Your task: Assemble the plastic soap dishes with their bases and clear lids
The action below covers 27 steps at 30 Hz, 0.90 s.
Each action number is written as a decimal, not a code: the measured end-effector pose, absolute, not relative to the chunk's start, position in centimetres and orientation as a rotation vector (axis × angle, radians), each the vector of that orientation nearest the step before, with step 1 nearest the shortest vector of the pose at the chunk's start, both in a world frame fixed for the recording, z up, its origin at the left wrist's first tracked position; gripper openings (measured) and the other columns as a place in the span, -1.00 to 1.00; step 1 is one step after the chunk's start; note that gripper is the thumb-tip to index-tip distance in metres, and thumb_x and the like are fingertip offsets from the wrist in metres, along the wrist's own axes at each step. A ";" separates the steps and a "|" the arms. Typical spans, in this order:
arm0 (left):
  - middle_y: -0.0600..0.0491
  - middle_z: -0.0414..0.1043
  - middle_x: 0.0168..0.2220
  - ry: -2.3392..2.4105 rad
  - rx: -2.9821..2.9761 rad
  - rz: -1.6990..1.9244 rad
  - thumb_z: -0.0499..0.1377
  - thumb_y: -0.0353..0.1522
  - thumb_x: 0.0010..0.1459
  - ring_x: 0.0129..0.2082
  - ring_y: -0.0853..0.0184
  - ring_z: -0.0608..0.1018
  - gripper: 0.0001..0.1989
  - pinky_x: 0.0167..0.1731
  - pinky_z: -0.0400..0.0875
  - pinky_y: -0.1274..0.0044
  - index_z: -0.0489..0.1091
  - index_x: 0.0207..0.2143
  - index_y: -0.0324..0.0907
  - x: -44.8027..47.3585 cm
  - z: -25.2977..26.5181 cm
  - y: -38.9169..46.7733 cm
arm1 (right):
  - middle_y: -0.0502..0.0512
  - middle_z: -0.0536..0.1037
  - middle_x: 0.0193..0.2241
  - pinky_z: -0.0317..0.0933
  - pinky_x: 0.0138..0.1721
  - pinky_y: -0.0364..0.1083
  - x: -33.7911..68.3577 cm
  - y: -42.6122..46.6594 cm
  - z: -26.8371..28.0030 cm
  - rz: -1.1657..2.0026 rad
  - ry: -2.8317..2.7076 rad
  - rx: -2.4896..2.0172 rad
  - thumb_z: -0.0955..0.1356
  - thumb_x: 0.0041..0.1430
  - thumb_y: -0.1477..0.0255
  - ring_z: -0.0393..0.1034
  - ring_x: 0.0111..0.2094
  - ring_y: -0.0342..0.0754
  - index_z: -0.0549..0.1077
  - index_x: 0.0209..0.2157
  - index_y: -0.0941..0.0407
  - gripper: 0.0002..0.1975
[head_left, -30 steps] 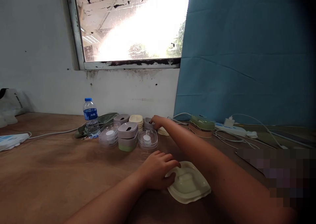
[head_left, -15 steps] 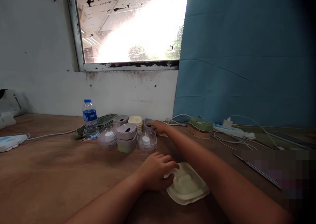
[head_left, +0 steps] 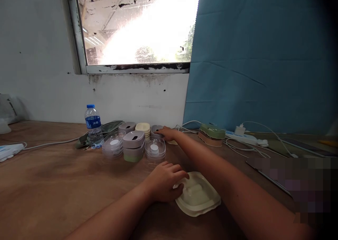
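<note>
A cream plastic tray (head_left: 198, 201) with rounded corners and a raised middle lies on the table in front of me. My left hand (head_left: 167, 182) is at its left edge, thumb and forefinger apart around the near-left corner. Farther back, my right hand (head_left: 167, 133) reaches out to a grey container (head_left: 156, 128) in the back row, its fingers on the rim; part of the container is hidden by them. Beside it stand a stack of cream pieces (head_left: 142, 127), a grey container with a dark slot (head_left: 133, 137), and clear stacked containers (head_left: 155, 150).
More clear containers (head_left: 113, 145) and a water bottle (head_left: 93, 127) stand to the left. On the right are a green and brown piece (head_left: 212, 134), a power strip (head_left: 243, 137) with loose cables, and a flat thin-edged object (head_left: 269, 178). A white wall and blue cloth close off the back.
The view has shifted slightly, so everything appears a little farther left. Both hands keep nearly the same places at the cream tray and the grey container.
</note>
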State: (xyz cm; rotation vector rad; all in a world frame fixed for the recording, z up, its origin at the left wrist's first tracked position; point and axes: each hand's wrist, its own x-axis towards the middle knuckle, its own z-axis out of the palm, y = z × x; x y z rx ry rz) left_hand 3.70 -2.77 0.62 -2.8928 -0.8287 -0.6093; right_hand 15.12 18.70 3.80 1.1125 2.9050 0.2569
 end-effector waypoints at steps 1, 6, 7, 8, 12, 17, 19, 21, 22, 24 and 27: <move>0.08 0.37 -0.24 -0.831 -2.892 -0.610 0.02 -0.35 0.07 -0.29 0.33 0.43 -0.75 -0.29 0.21 0.50 0.26 -0.15 -0.12 3.7 0.6 -2.8 | 0.16 0.34 0.03 0.05 -0.03 -0.01 15.1 18.7 3.7 0.262 2.900 1.113 0.34 -0.01 0.49 0.24 -0.04 0.10 0.20 0.09 0.06 -0.42; 0.07 0.38 -0.24 -0.835 -2.903 -0.618 0.03 -0.35 0.06 -0.29 0.32 0.43 -0.75 -0.29 0.21 0.51 0.27 -0.15 -0.11 3.6 0.7 -2.8 | 0.16 0.29 0.06 0.02 -0.01 -0.01 15.4 18.7 3.3 0.288 2.882 1.118 0.31 0.03 0.48 0.21 -0.01 0.09 0.14 0.13 0.05 -0.42; 0.07 0.38 -0.24 -0.835 -2.904 -0.618 0.03 -0.35 0.07 -0.29 0.32 0.43 -0.75 -0.29 0.21 0.51 0.27 -0.16 -0.11 3.6 0.7 -2.8 | 0.16 0.28 0.07 0.02 0.00 0.00 15.4 18.7 3.3 0.294 2.880 1.118 0.31 0.04 0.47 0.21 0.00 0.09 0.14 0.13 0.05 -0.42; 0.07 0.38 -0.24 -0.837 -2.905 -0.618 0.02 -0.35 0.07 -0.29 0.32 0.43 -0.76 -0.29 0.21 0.51 0.28 -0.16 -0.11 3.6 0.7 -2.8 | 0.16 0.26 0.08 0.02 0.00 0.00 15.5 18.7 3.2 0.300 2.879 1.117 0.30 0.05 0.46 0.20 0.00 0.09 0.13 0.13 0.05 -0.42; 0.08 0.38 -0.24 -0.844 -2.901 -0.617 0.01 -0.37 0.08 -0.29 0.33 0.43 -0.77 -0.28 0.21 0.50 0.28 -0.17 -0.11 3.6 0.7 -2.8 | 0.16 0.25 0.09 0.02 0.01 0.01 15.3 18.8 3.0 0.315 2.873 1.115 0.30 0.06 0.45 0.18 0.02 0.11 0.12 0.13 0.05 -0.43; 0.08 0.38 -0.25 -0.850 -2.901 -0.605 0.01 -0.37 0.08 -0.30 0.33 0.43 -0.77 -0.30 0.21 0.50 0.28 -0.17 -0.11 3.6 0.7 -2.8 | 0.17 0.28 0.05 0.04 0.00 0.08 14.8 18.9 3.4 0.321 2.862 1.094 0.30 0.10 0.46 0.18 0.01 0.10 0.19 0.08 0.06 -0.52; 0.07 0.38 -0.24 -0.847 -2.906 -0.600 0.01 -0.37 0.08 -0.30 0.33 0.43 -0.77 -0.30 0.21 0.50 0.28 -0.17 -0.11 3.6 0.8 -2.8 | 0.17 0.27 0.03 0.06 -0.01 0.13 14.7 18.9 3.6 0.309 2.857 1.082 0.28 0.14 0.42 0.20 0.00 0.07 0.23 0.03 0.10 -0.61; 0.07 0.38 -0.24 -0.847 -2.910 -0.596 0.01 -0.37 0.08 -0.29 0.32 0.43 -0.76 -0.29 0.21 0.51 0.28 -0.16 -0.11 3.6 0.8 -2.8 | 0.15 0.28 0.01 0.12 -0.03 0.14 14.6 18.9 3.9 0.292 2.853 1.079 0.26 0.18 0.38 0.23 -0.03 0.04 0.26 -0.02 0.13 -0.68; 0.06 0.38 -0.24 -0.848 -2.911 -0.594 0.01 -0.37 0.08 -0.29 0.32 0.43 -0.76 -0.29 0.21 0.51 0.28 -0.16 -0.11 3.6 0.8 -2.8 | 0.15 0.28 0.01 0.14 -0.05 0.13 14.7 18.9 4.0 0.284 2.853 1.082 0.25 0.19 0.37 0.24 -0.05 0.02 0.28 -0.03 0.13 -0.70; 0.06 0.38 -0.24 -0.852 -2.910 -0.586 0.01 -0.36 0.09 -0.29 0.32 0.43 -0.77 -0.29 0.21 0.51 0.28 -0.16 -0.11 3.6 0.8 -2.8 | 0.15 0.29 0.00 0.17 -0.07 0.11 14.7 18.8 4.0 0.270 2.853 1.095 0.25 0.19 0.38 0.26 -0.06 0.02 0.28 -0.04 0.12 -0.70; 0.07 0.38 -0.24 -0.853 -2.907 -0.577 0.01 -0.36 0.09 -0.28 0.33 0.43 -0.77 -0.29 0.21 0.51 0.28 -0.16 -0.10 3.6 0.9 -2.8 | 0.15 0.28 0.00 0.16 -0.06 0.12 14.7 18.7 3.9 0.246 2.846 1.119 0.25 0.19 0.38 0.25 -0.05 0.03 0.27 -0.03 0.13 -0.70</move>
